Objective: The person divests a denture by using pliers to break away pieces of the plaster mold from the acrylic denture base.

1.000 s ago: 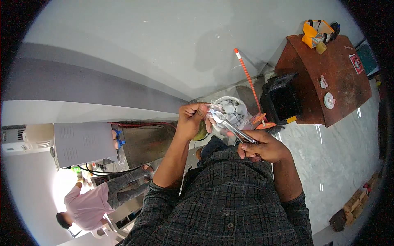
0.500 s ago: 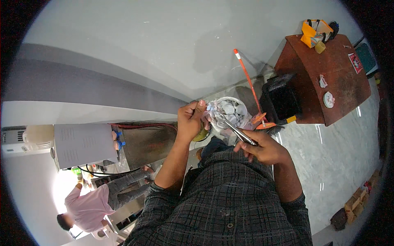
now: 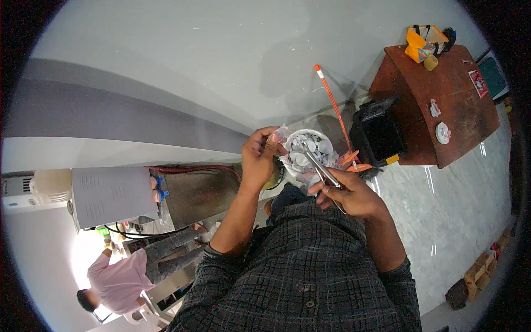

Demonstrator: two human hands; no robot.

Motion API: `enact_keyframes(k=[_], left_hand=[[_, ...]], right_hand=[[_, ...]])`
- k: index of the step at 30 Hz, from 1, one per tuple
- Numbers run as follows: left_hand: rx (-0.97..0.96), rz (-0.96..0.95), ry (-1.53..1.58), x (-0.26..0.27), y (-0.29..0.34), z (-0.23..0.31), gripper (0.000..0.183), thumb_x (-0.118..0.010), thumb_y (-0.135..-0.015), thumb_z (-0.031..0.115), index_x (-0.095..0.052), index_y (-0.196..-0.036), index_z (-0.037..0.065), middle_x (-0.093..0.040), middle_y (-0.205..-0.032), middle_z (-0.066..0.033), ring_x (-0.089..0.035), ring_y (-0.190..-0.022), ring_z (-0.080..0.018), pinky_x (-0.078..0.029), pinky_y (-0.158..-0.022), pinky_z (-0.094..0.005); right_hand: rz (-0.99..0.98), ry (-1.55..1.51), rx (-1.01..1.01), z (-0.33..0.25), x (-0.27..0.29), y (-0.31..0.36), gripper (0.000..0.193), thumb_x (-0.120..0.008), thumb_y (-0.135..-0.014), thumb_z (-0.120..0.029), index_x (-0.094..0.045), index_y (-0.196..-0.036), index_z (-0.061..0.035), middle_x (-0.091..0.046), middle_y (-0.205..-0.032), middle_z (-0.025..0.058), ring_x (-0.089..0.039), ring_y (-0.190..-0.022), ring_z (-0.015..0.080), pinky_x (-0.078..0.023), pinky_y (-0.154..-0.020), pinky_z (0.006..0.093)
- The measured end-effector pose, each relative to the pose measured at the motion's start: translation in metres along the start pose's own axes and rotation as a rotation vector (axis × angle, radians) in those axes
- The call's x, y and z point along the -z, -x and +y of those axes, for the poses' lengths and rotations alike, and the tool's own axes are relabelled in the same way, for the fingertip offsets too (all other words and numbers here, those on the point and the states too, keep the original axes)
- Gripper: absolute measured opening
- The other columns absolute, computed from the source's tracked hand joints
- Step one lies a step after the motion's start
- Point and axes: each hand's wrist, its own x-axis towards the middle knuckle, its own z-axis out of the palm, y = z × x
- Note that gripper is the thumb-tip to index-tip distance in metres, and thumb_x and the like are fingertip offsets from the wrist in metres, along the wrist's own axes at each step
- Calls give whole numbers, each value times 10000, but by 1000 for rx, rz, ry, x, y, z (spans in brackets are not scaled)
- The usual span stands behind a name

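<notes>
Bowl: between the hands, just ahead of them; wrappers inside. Tongs: in right hand, tips in bowl. Left hand: at bowl's left rim. Broom: right of bowl, beyond right hand. Bin: right of broom. Worktop: far right, behind bin. Other person: far left, below left hand.

The crumpled bits inside the white bucket are too small to tell apart, and the left hand covers its near rim and most of a dark round thing below it. The metal tongs vanish into the right hand, so their handles are hidden. The small items on the brown desk are too tiny to identify.
</notes>
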Motion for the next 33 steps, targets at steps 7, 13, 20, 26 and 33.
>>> enact_keyframes(k=[7,13,20,26,33], left_hand=[[94,-196,32,12,10,4,330,-539,-1008,312,-614,-875,19,-557,-701,12,-468,-587,-61,-389,-538,-232],[95,-404,-25,2,25,18,382,-465,-1036,335,-567,-819,38,-499,-675,29,-422,-612,-56,-352,-551,-229],[14,-428,-147,-3,33,27,407,-426,-1049,329,-527,-802,22,-466,-676,23,-411,-617,-95,-372,-574,-260],[43,-391,-81,2,36,22,417,-429,-1039,374,-518,-828,26,-477,-701,12,-426,-661,-91,-386,-598,-267],[88,-320,136,4,33,6,381,-465,-1027,356,-582,-906,15,-544,-779,2,-451,-677,-66,-383,-604,-239]], right_hand=[[175,94,181,-4,-8,2,417,-548,-964,-59,-454,-1370,-38,-668,-1035,89,-635,-831,129,-558,-724,297],[460,192,354,-30,-20,-19,502,-801,-791,-115,-541,-1209,-19,-675,-911,60,-612,-780,82,-477,-690,232],[429,36,303,-21,-21,-35,340,-739,-828,-28,-586,-1130,-4,-640,-819,29,-567,-685,80,-461,-608,231],[384,-300,181,-12,-18,-44,305,-697,-859,-18,-587,-1144,-3,-626,-814,43,-574,-640,105,-478,-565,253],[437,-365,144,-20,-18,-54,223,-685,-859,-17,-610,-1069,-4,-620,-786,32,-586,-620,120,-489,-549,257]])
